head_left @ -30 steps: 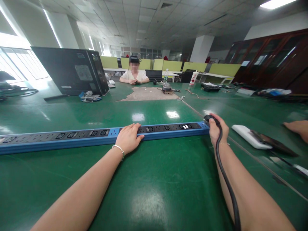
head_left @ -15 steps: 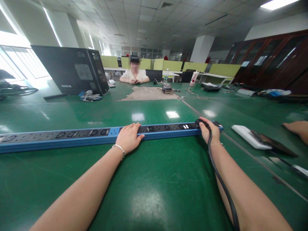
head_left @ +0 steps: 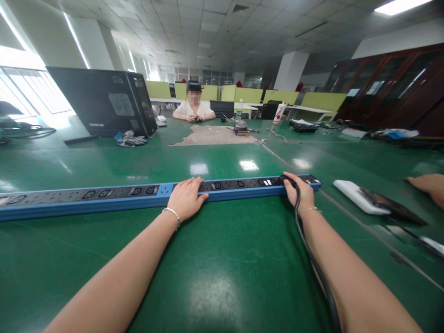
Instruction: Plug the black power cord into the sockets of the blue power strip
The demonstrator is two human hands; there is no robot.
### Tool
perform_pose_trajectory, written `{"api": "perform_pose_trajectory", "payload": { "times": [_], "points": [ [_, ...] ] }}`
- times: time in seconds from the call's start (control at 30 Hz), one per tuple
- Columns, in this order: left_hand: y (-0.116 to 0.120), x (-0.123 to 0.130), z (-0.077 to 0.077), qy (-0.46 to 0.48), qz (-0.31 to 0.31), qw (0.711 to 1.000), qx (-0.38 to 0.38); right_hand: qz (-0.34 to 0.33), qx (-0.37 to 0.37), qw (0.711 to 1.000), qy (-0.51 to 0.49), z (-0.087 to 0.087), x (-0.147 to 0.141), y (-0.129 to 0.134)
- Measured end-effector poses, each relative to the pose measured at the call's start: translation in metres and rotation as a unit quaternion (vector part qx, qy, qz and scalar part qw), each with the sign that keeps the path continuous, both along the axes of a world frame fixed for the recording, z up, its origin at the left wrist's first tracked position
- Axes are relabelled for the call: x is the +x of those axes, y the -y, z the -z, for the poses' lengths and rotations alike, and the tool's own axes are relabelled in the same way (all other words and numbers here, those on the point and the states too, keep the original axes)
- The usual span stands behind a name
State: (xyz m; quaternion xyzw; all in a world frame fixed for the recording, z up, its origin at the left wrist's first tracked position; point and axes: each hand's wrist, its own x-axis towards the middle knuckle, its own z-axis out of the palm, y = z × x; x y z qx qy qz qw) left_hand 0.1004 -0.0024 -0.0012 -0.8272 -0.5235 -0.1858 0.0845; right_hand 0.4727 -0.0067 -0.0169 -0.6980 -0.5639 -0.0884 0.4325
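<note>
A long blue power strip (head_left: 243, 188) with a row of black sockets lies across the green table (head_left: 222, 259). My left hand (head_left: 186, 196) rests over the strip near its blue socket, fingers together and thumb out along the front edge. Close to the strip's right end, my right hand (head_left: 299, 190) grips a black plug (head_left: 285, 179) at the sockets. From it a black cable (head_left: 307, 245) hangs along my right forearm. The plug's contact face is hidden, so how deep it sits cannot be seen.
A black computer case (head_left: 104, 101) and gloves (head_left: 130, 138) are at the back left. A person (head_left: 194, 108) sits opposite. On the right lie a white box (head_left: 360, 199) and a dark flat device (head_left: 395, 206), beside another person's hand (head_left: 428, 187).
My right hand has shifted slightly left along the strip with the plug, and the cable has moved with it. My left hand stays in place.
</note>
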Motion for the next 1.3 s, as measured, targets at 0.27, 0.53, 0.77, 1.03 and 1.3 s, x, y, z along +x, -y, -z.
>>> {"api": "perform_pose_trajectory", "payload": {
  "times": [0.27,0.53,0.77,1.03,1.3],
  "points": [
    [0.001,0.001,0.000,-0.001,-0.004,1.000,-0.001,-0.004,0.026,0.999,-0.034,0.003,0.000,0.000],
    [0.001,0.001,-0.002,-0.001,-0.006,1.000,-0.001,-0.094,0.122,0.986,-0.056,-0.017,-0.049,-0.007],
    [0.000,0.001,-0.001,0.003,-0.002,1.000,-0.003,-0.121,0.034,0.992,0.003,-0.011,-0.092,-0.003],
    [0.001,0.001,-0.001,0.013,-0.007,1.000,-0.013,-0.099,0.025,0.989,0.105,-0.008,-0.105,0.004],
    [0.001,0.001,0.002,0.008,0.003,1.000,-0.004,-0.097,-0.004,0.989,0.115,-0.005,-0.110,0.011]
  ]
}}
